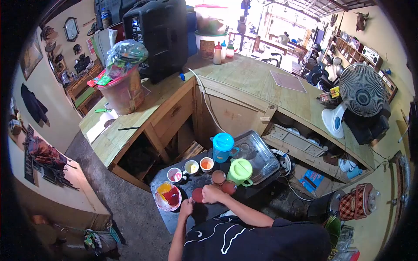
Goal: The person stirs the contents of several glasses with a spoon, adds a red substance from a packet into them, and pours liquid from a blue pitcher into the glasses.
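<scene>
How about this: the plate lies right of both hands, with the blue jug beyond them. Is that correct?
Not quite: the plate lies left of the left hand and right hand, as the head view shows. The blue jug does stand beyond them.

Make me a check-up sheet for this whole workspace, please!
Surface: dark flat tabletop, mostly covered.
Job's things: round white plate with red and yellow contents; three white cups; two round brown-filled cups; lidded blue plastic pitcher; lidded green plastic pitcher; rectangular metal tray.
Clutter: pink plastic bucket topped by a plastic bag, on the wooden counter.
Hands: left hand and right hand near a round dark red object; grips unclear.
Cables: white cable hanging at the counter; white coil beside the tray.
Surroundings: white round fan, right.
</scene>
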A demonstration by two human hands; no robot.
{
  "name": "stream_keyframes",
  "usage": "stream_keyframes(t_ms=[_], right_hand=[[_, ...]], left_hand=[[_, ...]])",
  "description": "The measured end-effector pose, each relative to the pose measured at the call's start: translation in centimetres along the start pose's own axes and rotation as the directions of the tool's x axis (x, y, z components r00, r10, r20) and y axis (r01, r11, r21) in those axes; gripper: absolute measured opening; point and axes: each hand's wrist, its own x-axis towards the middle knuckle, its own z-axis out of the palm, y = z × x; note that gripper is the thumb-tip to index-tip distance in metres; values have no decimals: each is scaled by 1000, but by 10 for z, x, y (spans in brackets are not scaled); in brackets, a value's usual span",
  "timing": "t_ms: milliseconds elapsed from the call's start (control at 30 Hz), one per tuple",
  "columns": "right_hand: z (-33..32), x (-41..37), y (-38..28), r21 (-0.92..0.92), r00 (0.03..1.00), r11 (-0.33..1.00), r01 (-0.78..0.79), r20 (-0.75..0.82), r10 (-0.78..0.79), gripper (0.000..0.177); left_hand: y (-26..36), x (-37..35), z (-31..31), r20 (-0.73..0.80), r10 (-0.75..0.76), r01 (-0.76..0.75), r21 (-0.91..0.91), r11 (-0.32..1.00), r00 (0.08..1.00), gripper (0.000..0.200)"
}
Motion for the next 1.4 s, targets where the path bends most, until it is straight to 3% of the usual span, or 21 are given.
stream_keyframes(t_ms=[33,133,233,333,433,533,633,733,833,933,1033,1133,1233,1333,1367,1400], right_hand=[[-4,-2,-3,132,991,991,-4,136,-14,20],[6,4,-2,230,979,967,106,-194,-61,21],[10,7,0,-85,884,996,-11,-466,-30,22],[8,1,2,-277,960,961,-2,-270,-75,20],[-5,-3,-11,122,996,990,69,42,-75,20],[8,4,-7,46,977,995,88,-197,-78,20],[12,4,-6,-147,922,986,-73,-387,10,21],[7,0,-6,-242,986,968,-68,-162,29,20],[2,6,0,175,991,985,-6,134,-18,21],[11,6,-2,36,930,999,-18,-365,30,19],[11,7,-2,-205,936,973,-102,-351,24,18],[-3,3,-5,-104,994,994,42,104,-31,18],[5,8,-2,284,1000,959,-9,-12,13,18],[10,9,-1,-119,917,993,-6,-397,-43,17],[11,9,2,-159,930,987,-34,-366,-27,18],[9,9,4,-143,974,989,-25,-225,-8,19]], left_hand=[[0,0,0,5,-5,5,1,1000,1000,51],[-9,5,4,-4,-18,18,-1,1000,1000,51],[-18,8,8,2,-28,28,-9,1000,1000,52],[-22,10,9,11,-32,32,-10,999,999,52],[-21,10,7,6,-10,10,-3,1000,1000,53],[-26,9,10,-13,18,-18,-16,1000,1000,52],[-17,7,6,1,-2,2,-32,999,1000,52],[-11,5,4,3,0,0,-29,1000,1000,52],[-12,4,4,29,-4,5,-17,1000,1000,52],[-7,5,-1,55,-19,19,-5,1000,998,52],[-14,8,2,62,-31,31,-2,1000,998,52],[-21,10,6,39,2,-2,-2,1000,999,52],[-24,13,7,64,-39,41,-31,999,997,52],[-23,10,6,60,-47,48,-27,998,997,53],[-21,10,5,49,-34,35,-18,999,998,53],[-18,9,4,51,-36,37,-22,999,998,53]])
